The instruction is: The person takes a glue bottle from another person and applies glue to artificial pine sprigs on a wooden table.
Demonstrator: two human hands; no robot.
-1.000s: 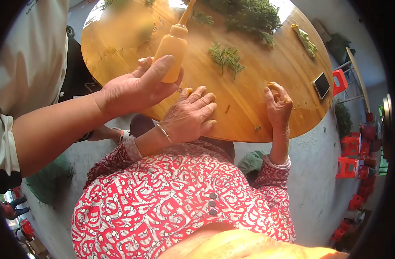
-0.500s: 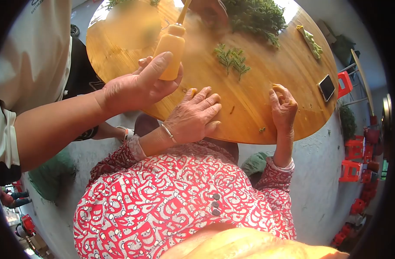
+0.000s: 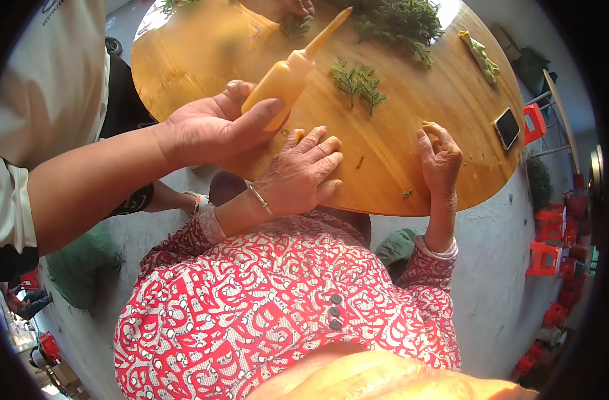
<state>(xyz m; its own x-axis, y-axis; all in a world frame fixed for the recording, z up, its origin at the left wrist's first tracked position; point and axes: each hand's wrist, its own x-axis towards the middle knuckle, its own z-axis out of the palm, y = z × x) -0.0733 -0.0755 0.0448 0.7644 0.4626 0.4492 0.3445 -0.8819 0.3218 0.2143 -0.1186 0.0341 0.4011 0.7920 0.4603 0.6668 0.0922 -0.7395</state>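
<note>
My left hand (image 3: 300,172), with a bangle at the wrist, lies palm down on the edge of the round wooden table (image 3: 391,160), fingers spread and holding nothing. My right hand (image 3: 440,157) rests at the table's edge with its fingers curled in; whether anything is inside them is hidden. Beyond my left hand, another person's hand (image 3: 214,127) holds a yellow squeeze bottle (image 3: 281,87), its long nozzle tilted up to the right. Two small green sprigs (image 3: 359,84) lie on the wood between and beyond my hands.
A pile of green branches (image 3: 401,25) lies at the far side, where another hand (image 3: 281,9) touches a sprig. To the right are a yellow-green cloth or glove (image 3: 480,57) and a phone (image 3: 506,128). Red stools (image 3: 543,259) stand on the floor at right.
The co-worker's bottle has tilted from nearly upright toward the right. A hand has come in at the far side and now touches a sprig. My own hands have kept their poses.
</note>
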